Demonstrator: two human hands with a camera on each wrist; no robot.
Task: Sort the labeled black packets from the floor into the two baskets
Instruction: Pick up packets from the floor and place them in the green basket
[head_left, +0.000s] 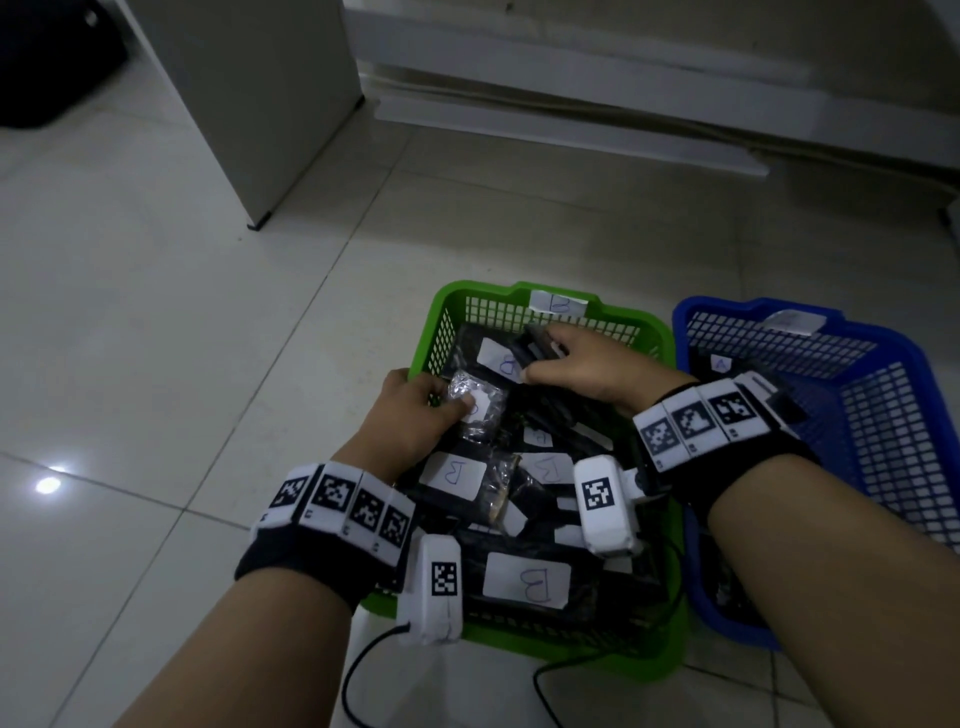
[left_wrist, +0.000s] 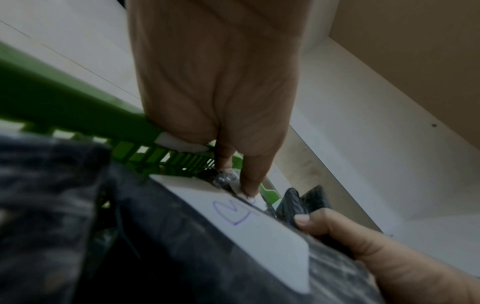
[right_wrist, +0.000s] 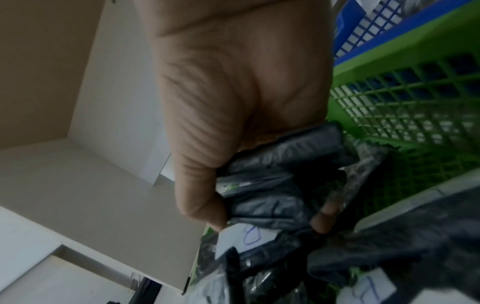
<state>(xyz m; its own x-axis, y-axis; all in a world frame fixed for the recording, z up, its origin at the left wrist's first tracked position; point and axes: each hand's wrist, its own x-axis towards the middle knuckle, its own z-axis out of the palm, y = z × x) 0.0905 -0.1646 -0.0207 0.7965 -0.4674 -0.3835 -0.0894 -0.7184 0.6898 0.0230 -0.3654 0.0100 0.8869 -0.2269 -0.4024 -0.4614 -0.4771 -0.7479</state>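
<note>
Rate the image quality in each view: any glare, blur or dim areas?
Head view: dim but mostly sharp, one glare spot on the floor, wide-angle bending at the edges. Left wrist view: left hand and near packet blurred and dark; B label readable. Right wrist view: soft throughout, right hand blurred, green basket mesh clearer.

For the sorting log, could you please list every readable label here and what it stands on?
"B": white tag on the green plastic basket.
"B": white stickers on black packets inside it, e.g..
"A": sticker in the blue plastic basket.
Blue basket's rim tag: unreadable.
</note>
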